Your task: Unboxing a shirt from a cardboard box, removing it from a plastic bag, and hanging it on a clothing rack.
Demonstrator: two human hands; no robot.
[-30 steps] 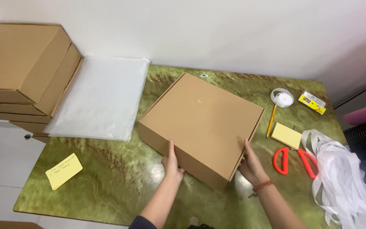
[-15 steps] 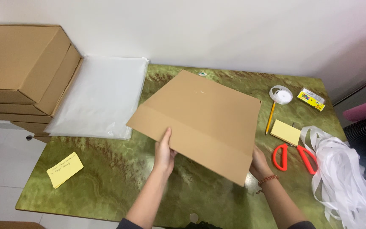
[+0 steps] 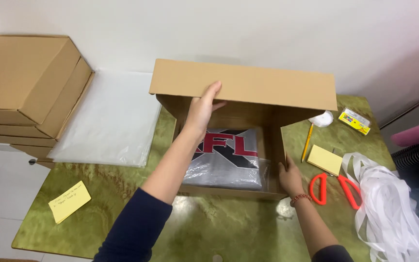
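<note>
Two hands: left hand [image 3: 201,112] fingers grip brown box's lid [image 3: 242,85], right hand [image 3: 289,177] fingers flat against wall.

Open cardboard box [image 3: 242,87]: one. Bagged garment [image 3: 229,160] inside it: one. Stacked closed boxes [image 3: 25,82]: at least three. Pile of clear plastic bags [image 3: 107,121]: one. Yellow note pads: two [image 3: 69,201] [image 3: 324,159]. Red-handled scissors [image 3: 335,187]: one. Pencil [image 3: 308,141]: one. Hands: two, left [image 3: 202,109] and right [image 3: 289,177].

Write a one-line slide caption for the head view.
Left hand lifts the lid of a cardboard box holding a bagged garment; right hand steadies its side.
</note>
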